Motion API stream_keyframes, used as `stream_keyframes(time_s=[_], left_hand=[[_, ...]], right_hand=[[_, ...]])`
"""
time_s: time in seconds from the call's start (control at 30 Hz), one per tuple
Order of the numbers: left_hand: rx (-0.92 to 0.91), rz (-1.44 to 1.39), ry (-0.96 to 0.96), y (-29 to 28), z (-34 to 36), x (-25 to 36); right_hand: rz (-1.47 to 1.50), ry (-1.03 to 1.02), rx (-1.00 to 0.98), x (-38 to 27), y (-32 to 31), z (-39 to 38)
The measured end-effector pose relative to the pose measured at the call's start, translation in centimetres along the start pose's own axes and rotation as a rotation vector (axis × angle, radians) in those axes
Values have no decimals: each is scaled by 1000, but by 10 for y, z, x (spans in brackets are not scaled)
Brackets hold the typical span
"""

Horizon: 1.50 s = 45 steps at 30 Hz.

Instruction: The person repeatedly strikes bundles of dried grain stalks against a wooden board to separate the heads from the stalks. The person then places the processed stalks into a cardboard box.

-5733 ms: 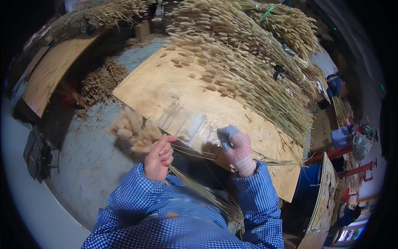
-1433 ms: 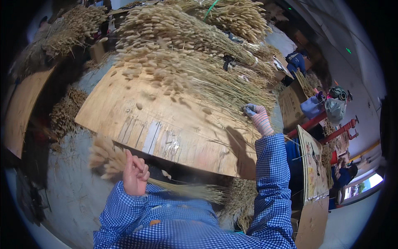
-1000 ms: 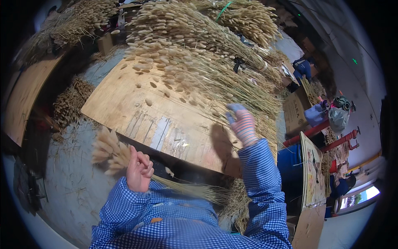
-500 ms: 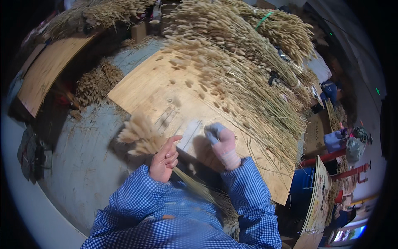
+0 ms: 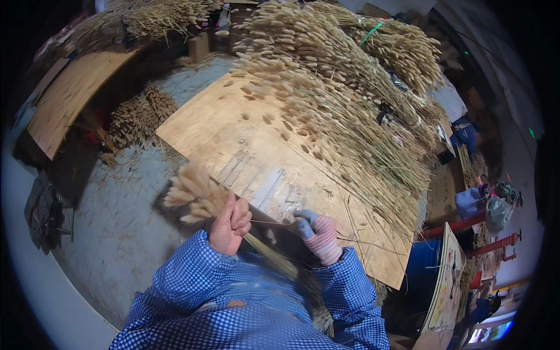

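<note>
My bare left hand (image 5: pixel 230 224) is closed round a small bunch of dried bunny-tail grass (image 5: pixel 197 192). Its fluffy beige heads fan out to the left, and the stems (image 5: pixel 271 256) slant down to the right in front of my checked apron. My right hand (image 5: pixel 319 236), in a striped glove with grey-blue fingertips, is closed in a pinch by the near edge of the wooden board (image 5: pixel 204 125). A thin stem (image 5: pixel 268 221) stretches from the left hand to the pinching fingers. A wide layer of loose bunny-tail grass (image 5: pixel 350 128) covers the board's far right side.
A bundle with a green tie (image 5: pixel 402 52) lies at the back right. Another plywood surface (image 5: pixel 76 96) stands at the left, with a grass pile (image 5: pixel 143 116) on the floor beside it. A blue barrel (image 5: pixel 424 262) and red clamps (image 5: pixel 496 242) are at the right.
My right hand has come down toward me from above the board, and a stem now spans both hands. My left index finger, stretched out before, has curled in on the bunch.
</note>
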<state>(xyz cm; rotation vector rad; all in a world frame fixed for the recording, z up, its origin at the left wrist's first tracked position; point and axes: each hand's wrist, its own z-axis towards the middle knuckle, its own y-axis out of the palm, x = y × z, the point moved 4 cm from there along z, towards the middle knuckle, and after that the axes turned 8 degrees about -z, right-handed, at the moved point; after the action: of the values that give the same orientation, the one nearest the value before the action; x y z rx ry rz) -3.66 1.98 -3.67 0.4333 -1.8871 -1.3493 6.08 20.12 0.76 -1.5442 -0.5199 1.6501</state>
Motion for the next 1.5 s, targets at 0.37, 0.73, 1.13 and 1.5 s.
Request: stream_keyframes(time_s=[0.37,0.73,1.13,1.5], left_hand=[[118,127,184,-7,-4,32],[170,-71,104,-30,6,62],[138,38,15,-8,28,37],[139,76,24,-7,35,29]], right_hand=[[-494,329,331,186,-126,-74],[-278,376,154,128,-147,-10],[-945,61,-74,48,12,186],[-385,-182,141,24,-22,104]])
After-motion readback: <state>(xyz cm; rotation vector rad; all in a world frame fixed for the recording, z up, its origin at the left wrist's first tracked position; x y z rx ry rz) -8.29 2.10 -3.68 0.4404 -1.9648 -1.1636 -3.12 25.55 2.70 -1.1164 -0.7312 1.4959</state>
